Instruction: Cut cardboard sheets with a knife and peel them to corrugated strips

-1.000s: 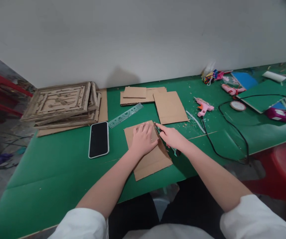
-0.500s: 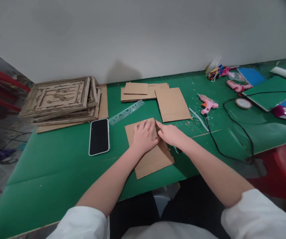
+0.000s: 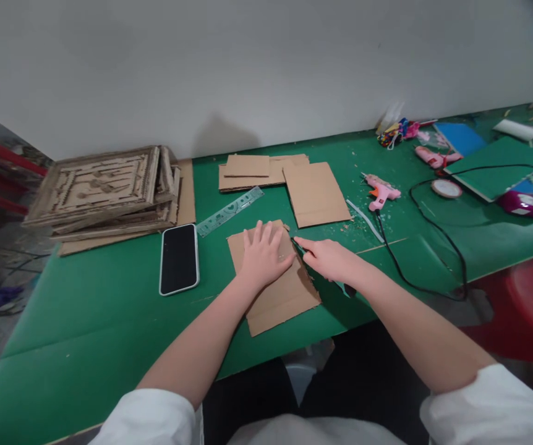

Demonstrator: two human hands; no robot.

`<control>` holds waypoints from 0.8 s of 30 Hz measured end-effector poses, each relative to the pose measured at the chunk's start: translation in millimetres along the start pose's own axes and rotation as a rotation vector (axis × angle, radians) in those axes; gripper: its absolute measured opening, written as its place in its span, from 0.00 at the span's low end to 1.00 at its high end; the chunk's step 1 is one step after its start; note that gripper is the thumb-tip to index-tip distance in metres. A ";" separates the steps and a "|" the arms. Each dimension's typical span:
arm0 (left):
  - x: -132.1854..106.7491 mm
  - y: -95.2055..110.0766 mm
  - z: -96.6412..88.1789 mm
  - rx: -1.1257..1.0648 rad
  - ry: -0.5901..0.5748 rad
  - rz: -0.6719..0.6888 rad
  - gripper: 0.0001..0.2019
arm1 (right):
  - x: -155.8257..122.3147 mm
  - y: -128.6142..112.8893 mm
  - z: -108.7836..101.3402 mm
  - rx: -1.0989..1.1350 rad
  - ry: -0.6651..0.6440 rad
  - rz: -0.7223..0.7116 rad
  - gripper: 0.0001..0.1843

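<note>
My left hand [image 3: 263,254] lies flat with fingers spread on a brown cardboard sheet [image 3: 276,295] on the green table [image 3: 99,309]. My right hand [image 3: 329,259] is closed around a teal-handled cutter [image 3: 341,285], forefinger stretched along it. The cutter's tip touches the sheet's right edge, just right of my left hand's fingers.
A black phone [image 3: 179,258] lies left of the sheet, a clear ruler [image 3: 229,212] behind it. More cardboard sheets [image 3: 315,193] and a cardboard stack [image 3: 102,188] sit farther back. A pink glue gun [image 3: 380,193] with a black cable [image 3: 438,238] lies right, red stool [image 3: 526,303] beyond.
My right hand with the cutter has slid a little toward me along the sheet's right edge. My left hand stays pressed on the cardboard.
</note>
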State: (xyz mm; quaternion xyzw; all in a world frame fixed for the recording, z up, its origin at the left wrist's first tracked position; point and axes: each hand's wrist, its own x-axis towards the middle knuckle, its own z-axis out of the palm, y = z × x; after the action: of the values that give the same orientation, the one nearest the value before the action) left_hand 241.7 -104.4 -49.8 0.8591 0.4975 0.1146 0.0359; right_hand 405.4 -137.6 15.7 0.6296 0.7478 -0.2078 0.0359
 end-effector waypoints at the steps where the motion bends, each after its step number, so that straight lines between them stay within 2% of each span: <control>1: 0.1 -1.1 0.7 0.003 0.000 -0.014 0.30 | -2.9 4.1 0.8 -0.002 0.032 0.007 0.27; 6: 2.9 -9.4 -4.5 -0.029 0.013 -0.031 0.34 | -12.8 30.7 15.4 -0.217 0.220 0.154 0.28; 10: 3.2 -12.6 -13.4 -0.114 0.024 -0.030 0.35 | -17.5 47.6 27.2 -0.337 0.267 0.180 0.24; 13: 0.4 -9.9 -20.4 -0.219 0.003 -0.063 0.35 | -17.5 53.4 29.3 -0.311 0.321 0.162 0.23; 15: -1.7 -7.7 -25.3 -0.279 0.011 -0.079 0.35 | -13.8 51.0 27.5 -0.183 0.420 0.118 0.22; 17: -3.3 -6.6 -29.8 -0.314 0.052 -0.059 0.35 | -6.4 42.6 24.2 0.092 0.496 0.056 0.21; 18: -3.9 -6.6 -31.6 -0.323 0.078 -0.040 0.35 | -1.4 36.7 22.4 0.274 0.493 0.019 0.22; 21: -4.7 -7.0 -34.3 -0.329 0.134 0.002 0.36 | 15.9 17.9 18.9 0.766 0.303 -0.053 0.20; 24: -5.1 -6.6 -33.9 -0.335 0.141 0.010 0.34 | 29.7 5.3 19.9 1.001 0.237 -0.029 0.14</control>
State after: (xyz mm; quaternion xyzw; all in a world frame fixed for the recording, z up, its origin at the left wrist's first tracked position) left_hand 225.8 -107.2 -18.8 0.8335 0.4684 0.2557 0.1429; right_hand 400.2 -116.6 -13.2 0.5785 0.5644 -0.4679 -0.3576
